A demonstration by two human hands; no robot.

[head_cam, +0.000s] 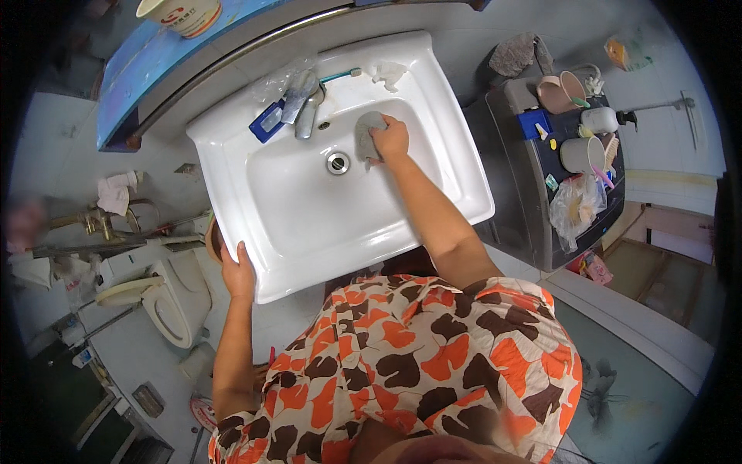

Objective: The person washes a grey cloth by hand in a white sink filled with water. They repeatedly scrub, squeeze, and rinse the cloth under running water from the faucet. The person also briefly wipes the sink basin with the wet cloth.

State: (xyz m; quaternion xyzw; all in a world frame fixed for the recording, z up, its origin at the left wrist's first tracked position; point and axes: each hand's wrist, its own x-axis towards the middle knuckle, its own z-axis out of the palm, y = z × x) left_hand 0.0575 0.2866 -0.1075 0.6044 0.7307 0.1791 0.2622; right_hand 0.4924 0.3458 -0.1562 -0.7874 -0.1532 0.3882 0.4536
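A white ceramic washbasin (301,214) lies before me, with a metal drain (338,163) in its bowl. My right hand (392,139) holds a grey cloth (367,136) against the bowl's far right side. At the basin's left front corner, my left hand (238,272) rests on the outer rim with its thumb on top; its fingers are partly hidden beyond the edge. Behind the drain stands a metal faucet (309,113). A blue soap dish (268,122) sits left of the faucet, and a teal toothbrush (341,75) lies on the back ledge near a crumpled whitish scrap (389,75).
A blue shelf (124,87) with a paper cup (182,16) overhangs the back left. To the right, a dark-topped appliance (536,168) bears mugs, a pump bottle (600,120) and a plastic bag (575,209). A toilet (174,301) stands at the left.
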